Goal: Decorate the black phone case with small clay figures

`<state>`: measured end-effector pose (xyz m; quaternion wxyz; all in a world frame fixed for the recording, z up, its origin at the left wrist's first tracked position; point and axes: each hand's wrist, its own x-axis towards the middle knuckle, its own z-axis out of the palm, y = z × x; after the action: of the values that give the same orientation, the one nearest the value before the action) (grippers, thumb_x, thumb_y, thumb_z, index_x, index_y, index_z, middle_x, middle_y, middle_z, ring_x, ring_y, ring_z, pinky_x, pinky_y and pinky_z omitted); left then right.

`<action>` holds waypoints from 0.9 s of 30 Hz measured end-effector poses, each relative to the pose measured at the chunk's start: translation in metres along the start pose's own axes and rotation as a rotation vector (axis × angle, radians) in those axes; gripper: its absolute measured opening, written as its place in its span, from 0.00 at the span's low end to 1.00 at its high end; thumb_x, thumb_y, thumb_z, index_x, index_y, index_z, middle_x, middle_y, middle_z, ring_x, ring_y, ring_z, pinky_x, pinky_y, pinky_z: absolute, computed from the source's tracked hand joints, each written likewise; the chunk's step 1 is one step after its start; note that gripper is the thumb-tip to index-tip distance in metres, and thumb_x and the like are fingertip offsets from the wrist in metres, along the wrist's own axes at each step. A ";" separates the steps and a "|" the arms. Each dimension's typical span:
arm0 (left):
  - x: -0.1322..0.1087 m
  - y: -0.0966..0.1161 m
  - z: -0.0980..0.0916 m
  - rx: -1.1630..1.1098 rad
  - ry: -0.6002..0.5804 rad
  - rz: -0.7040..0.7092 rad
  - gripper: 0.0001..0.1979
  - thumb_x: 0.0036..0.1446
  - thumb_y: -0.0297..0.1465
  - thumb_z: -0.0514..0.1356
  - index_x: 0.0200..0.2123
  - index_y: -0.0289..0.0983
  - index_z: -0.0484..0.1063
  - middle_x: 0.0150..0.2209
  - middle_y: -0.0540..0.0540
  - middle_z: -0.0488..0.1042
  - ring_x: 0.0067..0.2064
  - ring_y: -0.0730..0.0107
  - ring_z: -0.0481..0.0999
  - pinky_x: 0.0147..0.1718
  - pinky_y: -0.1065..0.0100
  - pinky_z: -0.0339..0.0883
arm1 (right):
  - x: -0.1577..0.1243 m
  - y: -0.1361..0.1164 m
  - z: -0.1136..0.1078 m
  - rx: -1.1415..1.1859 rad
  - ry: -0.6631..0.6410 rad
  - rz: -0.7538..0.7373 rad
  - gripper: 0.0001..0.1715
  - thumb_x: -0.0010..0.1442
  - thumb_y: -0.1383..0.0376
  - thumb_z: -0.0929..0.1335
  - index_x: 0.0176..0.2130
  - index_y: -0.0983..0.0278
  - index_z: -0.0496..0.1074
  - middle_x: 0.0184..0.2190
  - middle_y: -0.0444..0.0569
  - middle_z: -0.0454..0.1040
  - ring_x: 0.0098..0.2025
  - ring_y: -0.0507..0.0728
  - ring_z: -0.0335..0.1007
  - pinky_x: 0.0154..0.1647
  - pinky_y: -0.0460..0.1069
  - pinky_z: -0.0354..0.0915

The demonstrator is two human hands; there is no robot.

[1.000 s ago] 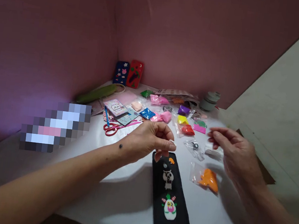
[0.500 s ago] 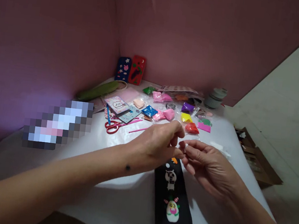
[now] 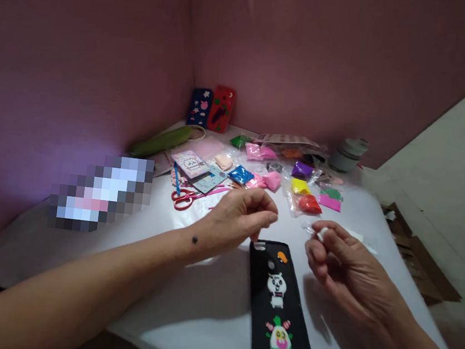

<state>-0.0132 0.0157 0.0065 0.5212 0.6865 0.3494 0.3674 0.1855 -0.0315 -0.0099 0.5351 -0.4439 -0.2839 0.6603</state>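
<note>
Starting from the left, we see a blurred-out bright patch (image 3: 102, 190) well beyond our left forearm and red scissors (image 3: 181, 198) lying just past our left wrist. Our left hand (image 3: 249, 213) hangs above the far end of the black phone case (image 3: 259, 312), thumb and forefinger curled close together. A second ago those fingertips held a white bit; we see none between them now, though the folded fingers could hide some. Half a second ago our hands met over the case; now they stand apart, with the case lying on the white table (image 3: 183, 309) between and nearer to us. On it, an orange shape (image 3: 282, 257), a white figure (image 3: 276, 289) and a white-and-green figure (image 3: 281, 345) show unhidden, the last closest to us. Beyond the gap between our hands are a yellow packet (image 3: 300, 186) and a red packet (image 3: 310, 204). On the right, our right hand (image 3: 348, 266) pinches a white piece (image 3: 322, 234) between thumb and fingers, beside the case and off it. We judge that the white material is now the right hand's to work, leaving the left one free.
</note>
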 end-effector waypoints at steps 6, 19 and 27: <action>-0.008 -0.009 0.008 0.132 -0.085 0.151 0.03 0.54 0.27 0.58 0.29 0.34 0.69 0.22 0.53 0.67 0.23 0.79 0.66 0.22 0.76 0.61 | 0.002 0.002 0.000 -0.003 0.020 0.003 0.13 0.41 0.67 0.79 0.31 0.64 0.79 0.20 0.47 0.74 0.21 0.49 0.67 0.14 0.39 0.64; -0.011 -0.016 0.009 0.305 -0.108 0.389 0.04 0.56 0.26 0.57 0.29 0.34 0.69 0.27 0.47 0.74 0.27 0.75 0.69 0.27 0.74 0.65 | 0.009 0.007 -0.002 0.034 0.124 0.006 0.23 0.31 0.71 0.81 0.33 0.62 0.80 0.25 0.48 0.79 0.23 0.49 0.71 0.19 0.36 0.68; -0.010 -0.018 0.008 0.329 -0.103 0.432 0.04 0.56 0.25 0.57 0.30 0.33 0.70 0.27 0.47 0.74 0.26 0.76 0.69 0.27 0.75 0.65 | 0.007 0.011 -0.008 -0.026 0.003 -0.008 0.09 0.45 0.63 0.78 0.27 0.63 0.77 0.20 0.44 0.71 0.21 0.48 0.65 0.15 0.37 0.63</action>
<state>-0.0126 0.0071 -0.0134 0.3294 0.8384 0.2229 0.3728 0.1875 -0.0282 -0.0251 0.5322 -0.4510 -0.2934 0.6537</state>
